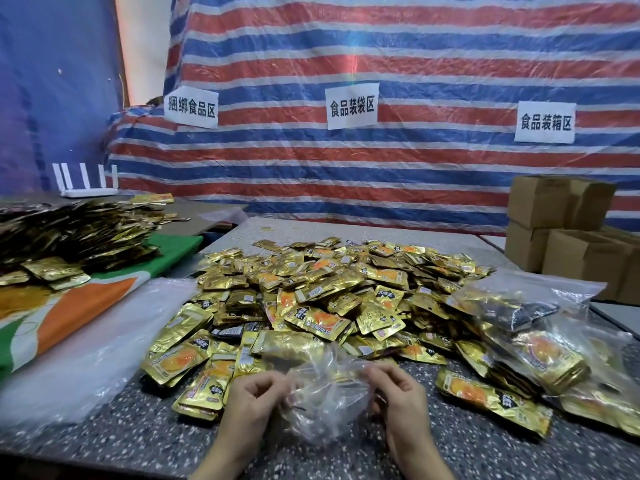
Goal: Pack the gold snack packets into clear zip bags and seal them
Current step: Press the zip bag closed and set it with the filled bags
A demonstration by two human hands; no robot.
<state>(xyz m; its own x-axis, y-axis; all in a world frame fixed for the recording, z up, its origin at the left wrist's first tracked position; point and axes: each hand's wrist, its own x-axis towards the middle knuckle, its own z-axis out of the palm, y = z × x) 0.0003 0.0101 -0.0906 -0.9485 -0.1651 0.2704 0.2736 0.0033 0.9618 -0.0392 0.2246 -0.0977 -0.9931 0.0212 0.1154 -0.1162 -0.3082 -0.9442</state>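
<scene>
Now, clear zip bag (325, 393): low in the centre of the frame, crumpled and held just above the speckled surface (121, 420), right at the near edge of the big pile; whether anything is inside it is too blurred to tell.
Left hand (249, 396): bottom centre, on the left side of the bag, fingers curled in, and its grip is pinching the bag's left edge.
Right hand (398, 396): on the other side of the bag, fingers curled too, its grip pinching the right edge of the plastic.
Gold snack packets (329, 289): a wide loose heap across the middle of the frame, some showing an orange print, spilling forward until the nearest ones lie beside both hands.
Filled bags (530, 337): at the right of the frame, clear bags stuffed with gold packets, lying against the heap.
Empty plastic bags (90, 344): a flat clear stack at lower left, beside the heap.
Cloth (69, 317): green, white and orange, at the left edge, partly under that stack.
Second heap (76, 233): more gold packets, upper left, resting on the cloth.
Cardboard boxes (561, 209): stacked at the right, behind the filled bags.
Backdrop: a red, white and blue striped tarpaulin (381, 46) carrying three white paper signs (352, 106).
White router (88, 188): far left, behind the second heap, antennas upright.
</scene>
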